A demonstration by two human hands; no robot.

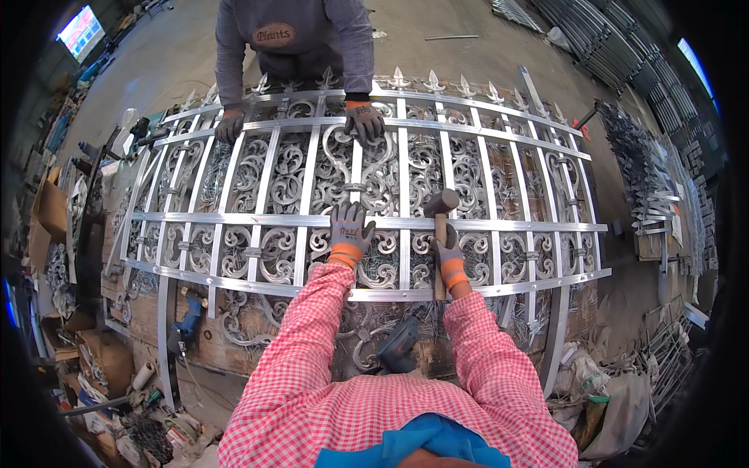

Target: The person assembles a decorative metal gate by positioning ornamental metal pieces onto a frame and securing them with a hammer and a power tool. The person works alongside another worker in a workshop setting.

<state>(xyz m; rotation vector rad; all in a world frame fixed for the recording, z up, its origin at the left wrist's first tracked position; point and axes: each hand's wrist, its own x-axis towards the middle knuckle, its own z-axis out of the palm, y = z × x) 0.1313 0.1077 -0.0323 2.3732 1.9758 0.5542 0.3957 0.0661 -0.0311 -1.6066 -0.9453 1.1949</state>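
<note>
A silver metal fence panel (273,220) lies across the workbench, with flat rails, upright bars, scrolled ornaments and spear-shaped tips along its far side. My left hand (349,232), in a grey and orange glove, rests with fingers stretched over a middle rail, below a heart-shaped scroll (381,160). To its right, my right hand (448,259), gloved alike, is closed round the wooden handle of a mallet (441,204). The mallet's dark head points away from me, just beyond the same rail. My right fingers are partly hidden by the handle.
Opposite me stands a person (292,39) in grey, both gloved hands on the far rails. A blue power tool (189,316) hangs at the near left; a dark drill (398,347) lies before me. Metal parts (647,179) are stacked at right, cardboard boxes (105,363) at left.
</note>
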